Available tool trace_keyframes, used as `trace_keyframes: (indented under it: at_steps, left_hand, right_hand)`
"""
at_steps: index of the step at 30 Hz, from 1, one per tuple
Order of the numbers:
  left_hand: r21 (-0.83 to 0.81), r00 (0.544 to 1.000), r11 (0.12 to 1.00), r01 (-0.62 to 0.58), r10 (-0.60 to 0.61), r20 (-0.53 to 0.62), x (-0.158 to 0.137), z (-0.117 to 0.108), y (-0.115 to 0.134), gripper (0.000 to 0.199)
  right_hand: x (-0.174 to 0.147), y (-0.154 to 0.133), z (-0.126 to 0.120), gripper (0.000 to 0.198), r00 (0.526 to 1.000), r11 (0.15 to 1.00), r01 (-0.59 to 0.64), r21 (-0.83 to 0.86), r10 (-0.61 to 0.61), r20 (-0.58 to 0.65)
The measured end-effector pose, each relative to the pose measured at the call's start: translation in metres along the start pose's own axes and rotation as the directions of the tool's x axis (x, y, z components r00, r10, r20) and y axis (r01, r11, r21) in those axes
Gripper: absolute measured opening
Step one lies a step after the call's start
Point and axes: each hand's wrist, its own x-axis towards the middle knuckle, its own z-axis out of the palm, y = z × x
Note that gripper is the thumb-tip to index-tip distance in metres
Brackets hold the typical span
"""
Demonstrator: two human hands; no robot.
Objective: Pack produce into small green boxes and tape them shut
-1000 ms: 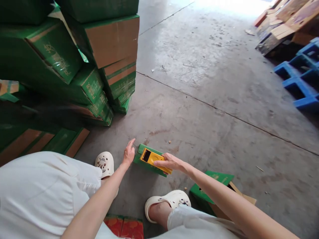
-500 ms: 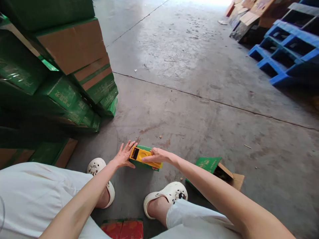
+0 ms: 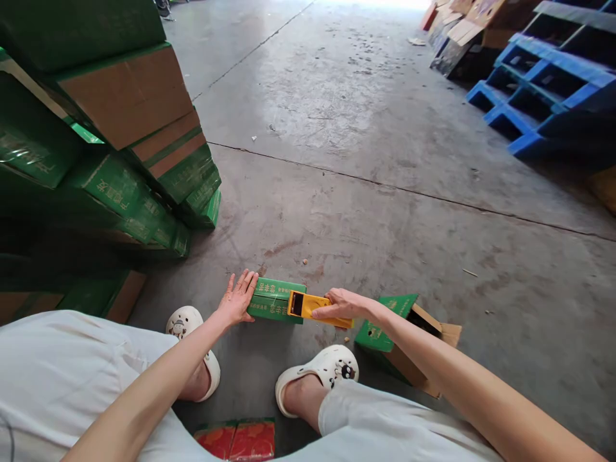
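Observation:
A small green carton with pale printed characters lies on the floor between my feet, a seam running along its top. My left hand rests with its fingers spread against the carton's left end. My right hand grips a yellow packing tape dispenser with a dark opening at its left end. That end sits at the carton's right edge, and the rest sticks out past it. The dispenser's underside is hidden.
To the right lies an open green carton with brown flaps. A red box sits between my legs. Green cartons stand stacked at left; blue pallets and cardboard boxes are at far right. My white clogs flank the work.
The tape dispenser has moved right with my right hand, from the carton's left end to its right end, uncovering the carton's top. My left hand has stayed at the left end.

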Motion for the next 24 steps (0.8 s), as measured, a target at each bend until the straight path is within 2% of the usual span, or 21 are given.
trace_keyframes:
  at_steps: [5, 9, 12, 16, 24]
  left_hand:
    - [0.029, 0.995, 0.995, -0.095, 0.095, -0.007, 0.018, 0.004, 0.046, 0.157]
    - [-0.026, 0.994, 0.995, -0.1, 0.099, -0.053, 0.028, 0.008, 0.076, 0.145]
    - [-0.064, 0.989, 0.989, -0.13, 0.125, -0.076, 0.025, 0.008, 0.079, 0.131]
    - [-0.068, 0.985, 0.986, -0.152, 0.145, -0.096, 0.02, 0.006, 0.073, 0.123]
    - [-0.078, 0.986, 0.985, -0.154, 0.148, -0.077, 0.021, 0.007, 0.072, 0.125]
  right_hand:
    - [0.007, 0.006, 0.005, 0.058, 0.999, 0.996, -0.006, 0.088, 0.002, 0.052]
    - [0.01, 0.004, 0.006, 0.06, 0.992, 0.989, -0.034, 0.141, 0.017, 0.121]
    - [0.009, 0.001, 0.004, 0.06, 0.994, 0.995, -0.03, 0.093, 0.019, 0.112]
    - [0.003, -0.004, 0.002, 0.061, 0.998, 0.999, -0.025, 0.028, 0.024, 0.06]
    - [-0.007, -0.017, -0.004, 0.058, 0.984, 0.996, -0.085, 0.034, 0.079, 0.158]
